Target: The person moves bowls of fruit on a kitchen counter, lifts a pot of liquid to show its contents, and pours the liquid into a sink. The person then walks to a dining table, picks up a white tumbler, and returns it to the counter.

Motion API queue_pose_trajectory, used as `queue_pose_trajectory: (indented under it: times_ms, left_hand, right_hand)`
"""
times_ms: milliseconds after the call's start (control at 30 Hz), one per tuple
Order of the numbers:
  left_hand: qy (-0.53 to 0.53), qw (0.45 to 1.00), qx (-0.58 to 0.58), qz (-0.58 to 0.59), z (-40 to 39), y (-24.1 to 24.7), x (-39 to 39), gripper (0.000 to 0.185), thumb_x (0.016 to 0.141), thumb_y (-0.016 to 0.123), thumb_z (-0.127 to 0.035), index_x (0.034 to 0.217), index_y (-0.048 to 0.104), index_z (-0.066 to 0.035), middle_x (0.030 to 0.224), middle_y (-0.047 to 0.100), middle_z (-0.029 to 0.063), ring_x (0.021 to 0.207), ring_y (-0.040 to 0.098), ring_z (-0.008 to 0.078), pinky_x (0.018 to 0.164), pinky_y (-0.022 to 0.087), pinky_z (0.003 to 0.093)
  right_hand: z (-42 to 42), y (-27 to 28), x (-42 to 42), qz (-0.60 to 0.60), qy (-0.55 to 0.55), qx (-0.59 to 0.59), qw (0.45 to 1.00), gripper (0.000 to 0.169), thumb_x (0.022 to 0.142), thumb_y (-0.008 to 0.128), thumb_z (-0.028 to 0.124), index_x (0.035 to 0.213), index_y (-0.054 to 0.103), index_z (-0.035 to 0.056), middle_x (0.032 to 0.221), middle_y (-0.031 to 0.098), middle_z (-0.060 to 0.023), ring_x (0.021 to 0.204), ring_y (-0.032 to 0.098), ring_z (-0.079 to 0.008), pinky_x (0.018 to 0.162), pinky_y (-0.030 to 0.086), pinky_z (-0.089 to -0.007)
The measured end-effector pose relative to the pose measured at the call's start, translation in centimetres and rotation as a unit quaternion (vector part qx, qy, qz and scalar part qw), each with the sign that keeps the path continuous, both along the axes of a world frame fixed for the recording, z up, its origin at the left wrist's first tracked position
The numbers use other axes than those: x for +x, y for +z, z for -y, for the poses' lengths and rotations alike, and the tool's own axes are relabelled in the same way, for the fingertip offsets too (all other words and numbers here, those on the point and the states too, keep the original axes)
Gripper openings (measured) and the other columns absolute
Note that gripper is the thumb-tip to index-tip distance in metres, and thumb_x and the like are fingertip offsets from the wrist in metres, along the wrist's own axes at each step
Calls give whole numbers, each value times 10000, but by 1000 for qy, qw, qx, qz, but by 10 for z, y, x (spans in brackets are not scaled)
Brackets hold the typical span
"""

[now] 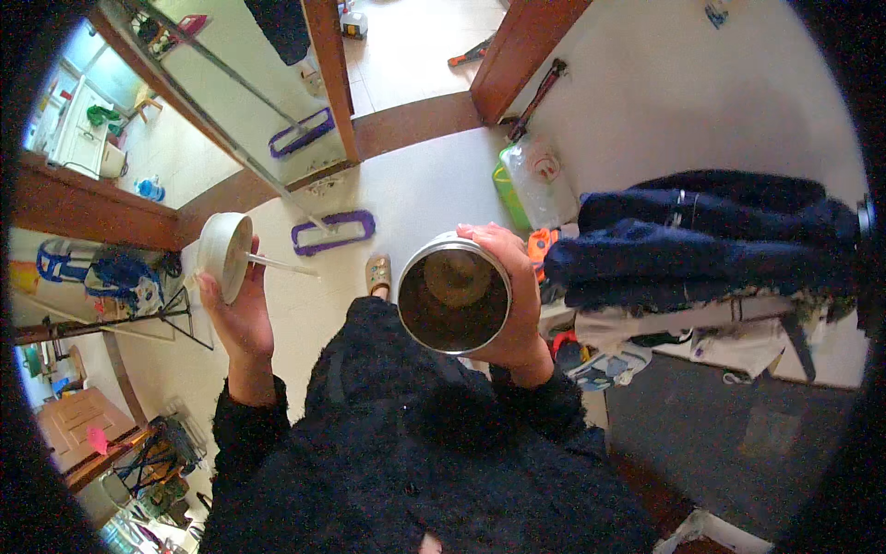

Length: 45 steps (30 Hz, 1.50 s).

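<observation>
My left hand (243, 311) grips a round white lid (225, 256), tilted on its side, with a clear straw (284, 266) sticking out of it to the right. To the right of it, my right hand (516, 298) is wrapped around the right side of a metal tumbler (453, 299). The tumbler's open mouth faces the camera, showing a dark inner wall and a lighter round bottom; whether any liquid is inside I cannot tell. Lid and tumbler are apart, both held in front of my black fuzzy clothing.
A flat mop with a purple-edged head (333, 233) stands on the floor ahead, beside a mirror. Dark blue clothes (692, 242) are heaped at the right, near a green and clear package (529, 181). A folding rack (173, 315) is at the left. A doorway with a brown threshold (415, 121) lies beyond.
</observation>
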<state>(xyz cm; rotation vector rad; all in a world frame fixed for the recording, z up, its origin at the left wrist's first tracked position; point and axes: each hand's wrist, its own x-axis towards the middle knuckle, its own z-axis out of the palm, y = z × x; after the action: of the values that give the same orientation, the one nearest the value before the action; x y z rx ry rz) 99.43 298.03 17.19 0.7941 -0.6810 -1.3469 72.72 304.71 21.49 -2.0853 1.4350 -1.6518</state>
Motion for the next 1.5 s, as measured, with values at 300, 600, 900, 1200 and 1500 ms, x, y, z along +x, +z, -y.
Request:
queue_pose_trajectory:
  times_ms: [300, 600, 900, 1200, 1500]
  left_hand:
    - [-102, 990, -34, 94, 195, 8, -97, 688, 778, 524, -505, 1253, 362, -34, 1200, 460, 101, 1125, 435, 223, 952, 311, 344]
    - [-110, 979, -74, 152, 350, 1, -234, 677, 753, 576, -473, 1230, 361, -44, 1197, 447, 94, 1113, 432, 219, 955, 313, 351]
    - [-30, 979, -15, 203, 495, 17, -376, 761, 688, 639, -459, 1223, 379, 15, 1148, 463, 105, 1065, 446, 195, 916, 341, 326]
    - [-28, 985, 20, 168, 666, -20, -457, 679, 721, 654, -326, 1232, 356, 6, 1157, 453, 98, 1063, 441, 189, 921, 337, 324]
    - [-44, 980, -10, 194, 864, 6, -515, 666, 723, 650, -357, 1217, 386, 3, 1098, 480, 99, 1014, 464, 193, 882, 367, 321]
  right_hand:
    - [159, 6, -80, 15, -55, 106, 993, 869, 484, 842, 286, 1167, 378, 15, 1118, 474, -139, 1049, 476, -275, 905, 378, -379]
    - [316, -10, -199, 55, -63, 137, 987, 849, 476, 825, 367, 1136, 410, 33, 1074, 515, -135, 1005, 498, -314, 881, 381, -422]
    - [493, 1, -344, 11, 0, 120, 993, 766, 521, 801, 372, 1112, 453, 32, 1055, 527, -123, 970, 517, -299, 872, 392, -412]
    - [682, -28, -432, 52, 18, 152, 987, 835, 465, 844, 210, 1156, 410, 33, 1091, 497, -106, 1009, 506, -219, 861, 413, -337]
    - [883, -31, -496, 149, 0, 152, 977, 825, 523, 834, 265, 1164, 380, 14, 1088, 509, -135, 1000, 524, -231, 850, 442, -354]
